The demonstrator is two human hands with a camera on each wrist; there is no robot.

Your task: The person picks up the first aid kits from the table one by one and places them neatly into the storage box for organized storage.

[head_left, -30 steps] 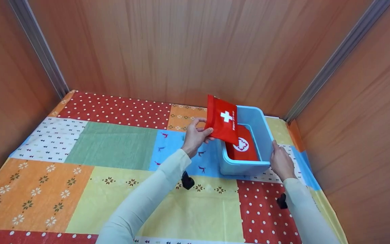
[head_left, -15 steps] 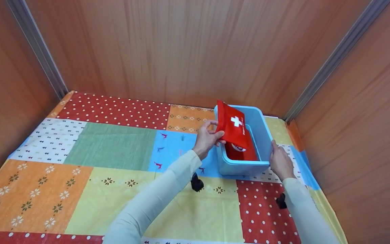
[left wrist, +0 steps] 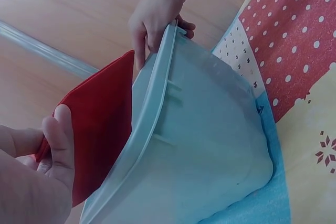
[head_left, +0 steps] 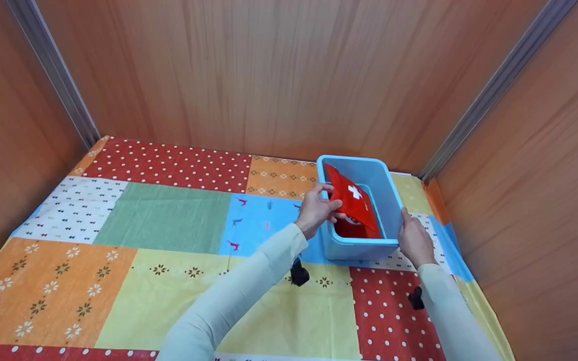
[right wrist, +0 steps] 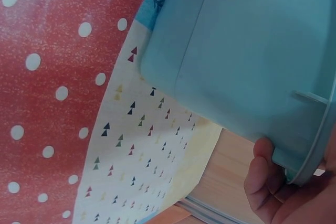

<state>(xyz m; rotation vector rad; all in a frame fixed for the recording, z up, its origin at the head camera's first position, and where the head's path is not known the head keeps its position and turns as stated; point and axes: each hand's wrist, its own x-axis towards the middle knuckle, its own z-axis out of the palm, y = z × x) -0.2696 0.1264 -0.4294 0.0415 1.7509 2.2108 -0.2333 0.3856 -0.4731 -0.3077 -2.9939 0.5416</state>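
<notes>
My left hand (head_left: 317,209) pinches the near left edge of a red first aid pouch (head_left: 350,200) with a white cross. The pouch slants down into a light blue plastic bin (head_left: 364,241), its upper end close to the left rim. Beneath it in the bin lies another red item (head_left: 353,230) with a white round emblem, mostly covered. My right hand (head_left: 416,237) grips the bin's right rim, fingers curled under the lip in the right wrist view. From the left wrist, the pouch (left wrist: 102,124) shows between thumb and fingers beside the bin wall (left wrist: 210,129).
A patchwork cloth (head_left: 168,215) covers the table under the bin. Wood-grain panels (head_left: 279,75) stand behind and on both sides, with metal corner strips (head_left: 457,130). The bin stands near the back right corner.
My left hand has moved right and down with the pouch, lowering it from above the left rim into the bin. The right hand has stayed on the rim.
</notes>
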